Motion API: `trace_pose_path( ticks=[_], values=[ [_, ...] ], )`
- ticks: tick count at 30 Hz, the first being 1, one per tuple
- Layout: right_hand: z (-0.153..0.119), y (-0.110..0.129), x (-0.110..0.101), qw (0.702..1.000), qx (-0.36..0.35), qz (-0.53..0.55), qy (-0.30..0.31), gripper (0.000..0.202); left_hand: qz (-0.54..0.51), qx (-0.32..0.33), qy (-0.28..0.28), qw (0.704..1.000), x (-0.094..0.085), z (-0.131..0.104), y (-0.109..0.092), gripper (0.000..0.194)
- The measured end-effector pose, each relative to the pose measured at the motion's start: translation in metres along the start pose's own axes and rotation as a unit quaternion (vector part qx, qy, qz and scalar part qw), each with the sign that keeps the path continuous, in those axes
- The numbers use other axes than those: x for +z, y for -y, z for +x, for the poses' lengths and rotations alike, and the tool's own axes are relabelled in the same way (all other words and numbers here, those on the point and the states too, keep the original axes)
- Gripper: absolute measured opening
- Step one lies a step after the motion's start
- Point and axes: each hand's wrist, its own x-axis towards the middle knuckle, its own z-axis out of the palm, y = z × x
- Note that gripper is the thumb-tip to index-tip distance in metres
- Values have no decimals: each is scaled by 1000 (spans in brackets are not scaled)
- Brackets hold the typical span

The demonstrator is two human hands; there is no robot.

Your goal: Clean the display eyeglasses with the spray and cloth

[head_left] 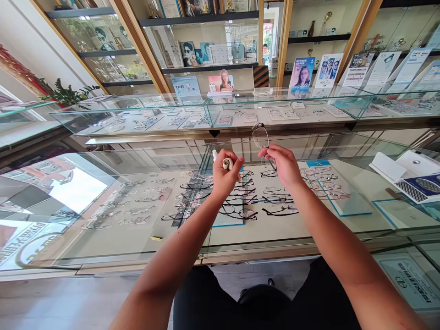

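Note:
In my right hand (284, 164) is a pair of thin-rimmed eyeglasses (260, 136), pinched near the bridge. The frame stands on end, one lens above my fingers and the other below. My left hand (223, 178) is closed around a bunched cream cloth (227, 163). A white tip (215, 155) sticks out on that hand's far left side; what it belongs to is hidden by the fingers. Both hands are raised over a glass display counter (185, 245), a short gap apart. Beneath them, rows of dark-framed eyeglasses (240, 213) lie in the counter.
Pink-toned eyeglasses (332, 187) lie to the right, beside an open white box (412, 172). A small yellow object (156, 238) is at the front left. Behind runs a second glass showcase (240, 120), with standing leaflets (301, 75) and shelves (206, 68) beyond.

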Motion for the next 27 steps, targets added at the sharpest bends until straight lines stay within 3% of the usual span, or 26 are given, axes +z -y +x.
trace_pose_path(
  ticks=[3,8,11,17,23,27],
  values=[
    [-1,6,-1,999,-8,-28,42,25,78,77,6,994,-3,-2,1,31],
    [0,15,-2,990,11,-62,128,30,202,188,0,961,-8,0,11,68],
    [0,14,-4,983,24,-78,162,29,234,214,-7,948,-10,2,17,80],
    [1,11,-8,978,30,-96,182,30,265,249,-12,931,-11,2,21,70],
    [1,11,-9,977,30,-97,188,30,248,270,15,930,-10,2,17,69],
    [0,11,-9,977,28,-104,184,30,246,241,30,938,-10,1,14,68]
  ],
)
